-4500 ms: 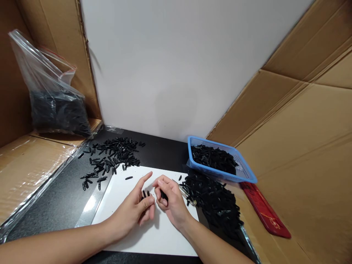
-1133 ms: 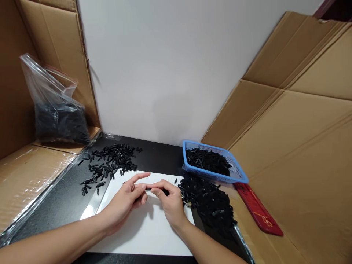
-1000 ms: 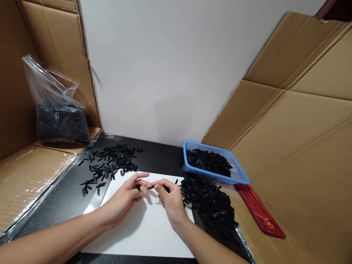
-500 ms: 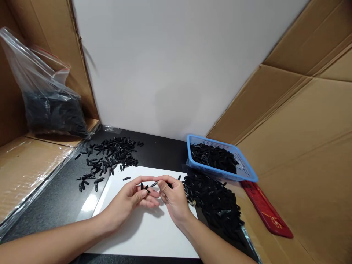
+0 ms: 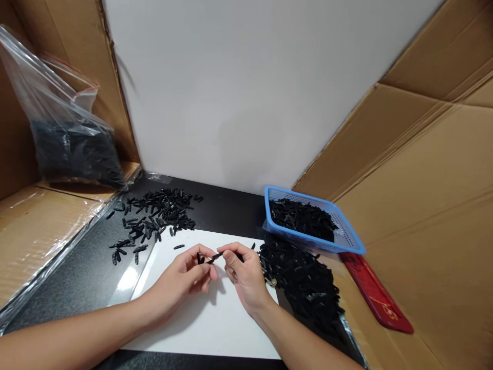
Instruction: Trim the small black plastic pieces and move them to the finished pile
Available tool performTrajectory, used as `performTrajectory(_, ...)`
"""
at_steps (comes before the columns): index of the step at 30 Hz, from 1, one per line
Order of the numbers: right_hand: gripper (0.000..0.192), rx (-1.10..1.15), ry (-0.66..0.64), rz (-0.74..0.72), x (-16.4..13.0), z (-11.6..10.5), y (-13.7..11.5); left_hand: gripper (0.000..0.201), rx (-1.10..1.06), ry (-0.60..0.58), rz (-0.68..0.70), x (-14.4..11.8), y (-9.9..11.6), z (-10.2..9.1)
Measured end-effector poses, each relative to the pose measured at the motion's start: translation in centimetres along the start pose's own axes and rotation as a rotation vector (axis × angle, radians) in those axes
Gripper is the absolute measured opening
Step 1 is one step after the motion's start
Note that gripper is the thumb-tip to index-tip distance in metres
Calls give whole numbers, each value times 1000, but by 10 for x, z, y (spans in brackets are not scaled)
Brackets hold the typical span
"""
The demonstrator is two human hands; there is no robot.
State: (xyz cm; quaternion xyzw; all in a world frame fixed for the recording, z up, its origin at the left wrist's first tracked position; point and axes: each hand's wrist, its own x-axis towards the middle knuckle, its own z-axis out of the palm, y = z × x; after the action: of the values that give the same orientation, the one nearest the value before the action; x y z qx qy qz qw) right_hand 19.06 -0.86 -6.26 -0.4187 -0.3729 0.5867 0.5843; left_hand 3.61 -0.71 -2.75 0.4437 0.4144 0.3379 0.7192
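My left hand (image 5: 188,272) is closed, with small black oblong pieces (image 5: 200,258) between its thumb and fingers. My right hand (image 5: 245,275) pinches one end of a slim black piece (image 5: 216,256), whose other end meets the left fingertips. More black shows behind the right thumb, mostly covered by the fingers. Both hands are above a white sheet (image 5: 204,329). One loose black piece (image 5: 179,246) lies on the sheet beyond the left hand. What kind of part these are I cannot tell.
A scattered pile of black pieces (image 5: 165,210) lies at the back left. On the right are a denser black heap (image 5: 308,282), a blue basket (image 5: 351,237) of black pieces and a red flat object (image 5: 379,295). A clear zip bag (image 5: 77,154) holds dark pieces. Cardboard walls (image 5: 435,195) flank the table.
My left fingers have drawn closer together around their pieces. The piece in my right hand now reaches the left fingertips. The whole view has shifted slightly.
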Motion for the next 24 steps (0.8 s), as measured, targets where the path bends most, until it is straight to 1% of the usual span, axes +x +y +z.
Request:
performTrajectory(2,30,-27,-11,-10,-1,0,2,15,-44,8,-42,-2,1,0)
performTrajectory(6,25,-152,-27,-48,-2,1,5,17,-35,-11,-35,-3,0,0)
performTrajectory(8,23,-227,-4,-98,1,0,-1,17,-52,-1,-25,-1,-1,0)
performTrajectory(10,20,-348,36,-158,5,-5,-15,22,-73,10,-5,1,-2,-1)
performTrajectory(12,16,-558,43,-187,8,-17,-36,28,-70,7,20,2,-3,-2)
performTrajectory(14,16,-843,32,-181,8,-33,-58,34,-62,-5,25,3,-4,-3)
performTrajectory(15,17,-988,34,-165,6,-41,-68,35,-60,-11,21,3,-4,-3)
performTrajectory(16,17,-1127,21,-102,3,-48,-76,37,-57,-16,15,3,-4,-4)
performTrajectory(17,15,-1238,59,-49,0,-53,-82,37,-53,-19,14,3,-5,-4)
performTrajectory(18,15,-1295,97,-29,-3,-55,-86,38,-48,-18,20,3,-5,-5)
performTrajectory(19,16,-1299,122,-34,-6,-54,-87,37,-40,-14,35,3,-5,-5)
performTrajectory(20,17,-1256,132,-57,-9,-50,-86,37,-28,-9,58,2,-5,-6)
performTrajectory(22,23,-1069,77,-108,-14,-36,-78,35,9,1,113,2,-4,-8)
performTrajectory(24,25,-878,19,-135,-16,-18,-64,34,59,-1,157,2,-3,-9)
